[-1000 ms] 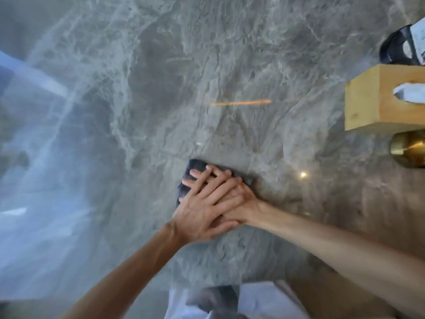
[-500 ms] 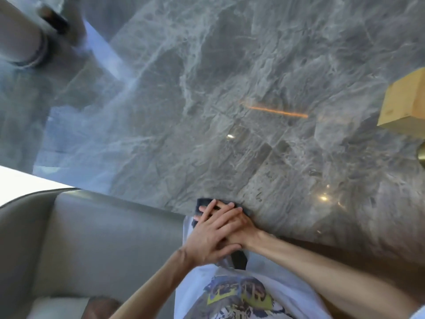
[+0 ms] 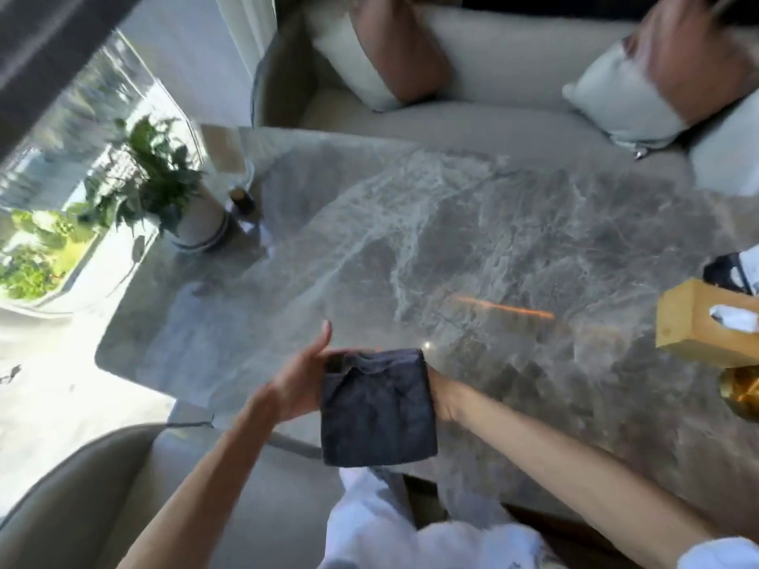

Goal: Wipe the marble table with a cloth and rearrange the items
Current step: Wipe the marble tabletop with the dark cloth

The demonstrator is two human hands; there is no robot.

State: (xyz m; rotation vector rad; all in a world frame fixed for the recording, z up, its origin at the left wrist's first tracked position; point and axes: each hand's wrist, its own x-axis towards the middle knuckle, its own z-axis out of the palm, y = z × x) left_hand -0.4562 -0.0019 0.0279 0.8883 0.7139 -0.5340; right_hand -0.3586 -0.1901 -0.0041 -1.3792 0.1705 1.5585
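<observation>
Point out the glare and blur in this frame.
Head view: daylight blows out the floor at left and glares off the marble table; an orange streak glints on it; the cushions at top are motion-blurred; the cloth is fairly sharp.

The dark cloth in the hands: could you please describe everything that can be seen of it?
The cloth is dark blue-grey, looks like soft woven fabric, and is folded into a rough square with creases near its top. It is held up, facing the camera, over the near edge of the table. The left hand grips its upper left corner; the right hand meets its right edge, fingers hidden behind it.
</observation>
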